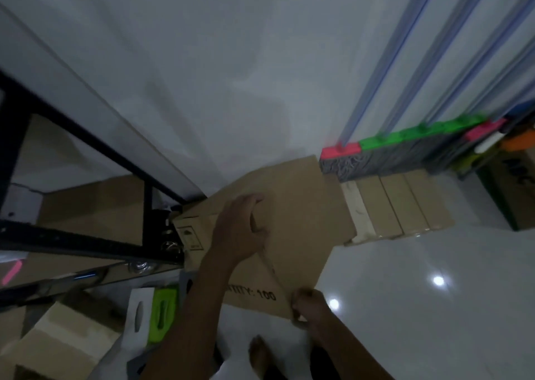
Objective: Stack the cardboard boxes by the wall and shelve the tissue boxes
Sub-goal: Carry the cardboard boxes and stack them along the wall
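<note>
A large brown cardboard box stands on the white floor against the wall, with black print ending in "100" on its near side. My left hand lies flat on its top, fingers curled over the middle flap seam. My right hand grips the box's near lower corner. A white tissue box and a bright green tissue box lie on the floor to the left of my forearm. Another brown cardboard box sits at the lower left.
A black metal shelf rack stands at the left, with cardboard on its shelves. Several flat tan packs lie right of the big box. Brooms with pink and green heads lean on the wall. My bare foot is on the floor.
</note>
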Demonstrator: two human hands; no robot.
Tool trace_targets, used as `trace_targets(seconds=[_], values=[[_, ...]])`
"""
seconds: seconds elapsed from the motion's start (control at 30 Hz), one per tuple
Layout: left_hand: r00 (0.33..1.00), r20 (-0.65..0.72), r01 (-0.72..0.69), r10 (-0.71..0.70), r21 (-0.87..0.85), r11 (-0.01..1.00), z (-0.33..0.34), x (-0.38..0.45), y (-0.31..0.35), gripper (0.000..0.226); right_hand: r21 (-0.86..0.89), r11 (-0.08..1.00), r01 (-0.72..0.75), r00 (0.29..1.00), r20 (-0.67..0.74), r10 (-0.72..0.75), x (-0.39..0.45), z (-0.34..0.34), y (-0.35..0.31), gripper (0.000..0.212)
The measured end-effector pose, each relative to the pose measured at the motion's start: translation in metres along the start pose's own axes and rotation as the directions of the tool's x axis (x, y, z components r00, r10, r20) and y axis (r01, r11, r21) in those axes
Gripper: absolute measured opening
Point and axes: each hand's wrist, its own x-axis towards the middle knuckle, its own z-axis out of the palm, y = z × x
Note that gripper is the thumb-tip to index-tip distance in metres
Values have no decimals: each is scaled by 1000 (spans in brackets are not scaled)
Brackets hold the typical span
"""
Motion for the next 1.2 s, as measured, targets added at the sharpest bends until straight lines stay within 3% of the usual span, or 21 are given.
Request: trace_targets(seconds=[0.17,0.23,0.27,0.33,0.4,0.47,0.53,0.6,0.67,0.7,0.77,0.83,0.9,0.97,1.03,1.1,1.13,1.2], values=[[997,34,-69,70,-15,997,7,23,-27,69,-45,998,-43,999,-6,43,9,17,5,30],[994,37,-99,100,-42,994,5,23,-33,69,-106,993,-61,998,-9,60,19,15,8,11],[993,41,-112,114,-46,993,4,25,-33,68,-106,992,-66,997,-47,62,32,11,11,20],[991,41,-127,128,-42,991,5,28,-28,67,-95,995,-23,993,-121,11,50,1,7,61],[991,34,-128,130,-60,990,7,30,-20,66,-134,972,195,946,-236,-222,58,-10,-14,74],[991,33,-129,132,-68,989,9,29,-17,67,-281,855,436,806,-301,-509,49,-18,-57,75],[989,28,-145,146,-59,988,9,26,-21,68,-450,657,604,627,-240,-741,47,-21,-103,70],[986,54,-158,161,-49,986,5,19,-27,68,-602,442,665,510,-67,-858,52,-19,-140,60],[973,98,-206,208,-23,978,0,14,-39,67,-720,194,666,457,189,-869,56,-13,-170,63],[964,118,-241,239,-1,971,-3,12,-46,66,-774,47,632,455,321,-830,57,-9,-182,64],[943,154,-304,294,42,952,-9,8,-62,64,-850,-129,510,588,454,-670,62,-1,-188,57],[937,152,-327,313,81,941,-16,5,-76,62,-856,-65,512,657,440,-612,64,8,-170,67],[955,124,-282,269,105,954,-22,0,-92,66,-788,162,595,662,366,-654,60,15,-142,73],[967,127,-233,219,111,966,-27,-7,-112,75,-740,233,631,660,353,-663,59,19,-114,64],[973,138,-201,183,124,972,-33,-15,-129,79,-741,156,653,625,411,-664,60,23,-94,73],[975,142,-191,171,142,971,-40,-23,-143,80,-778,-11,628,593,487,-641,70,29,-84,94],[975,145,-189,166,159,969,-43,-26,-150,80,-810,-69,582,607,490,-625,75,32,-83,105],[979,150,-166,137,197,966,-44,-33,-168,82,-887,-63,458,683,397,-613,83,40,-82,116]])
